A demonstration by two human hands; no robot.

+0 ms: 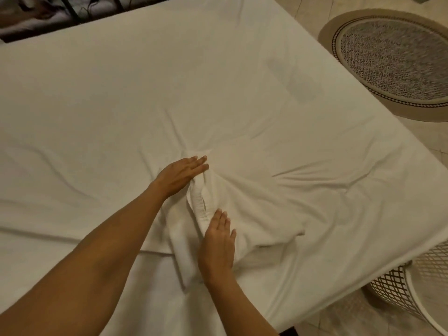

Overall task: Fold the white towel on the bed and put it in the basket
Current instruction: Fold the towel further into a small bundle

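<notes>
The white towel lies rumpled on the white bed, near its front right part. A hemmed edge of the towel runs between my two hands. My left hand rests at the far end of that edge, fingers stretched forward and thumb side tucked into the cloth. My right hand presses flat on the near end of the towel, fingers together. The white lattice basket stands on the floor at the bed's near right corner, partly cut off by the frame's edge.
A round beige and grey rug lies on the tiled floor at the upper right. Dark furniture with cables shows beyond the bed's far edge. The bedsheet is creased around the towel.
</notes>
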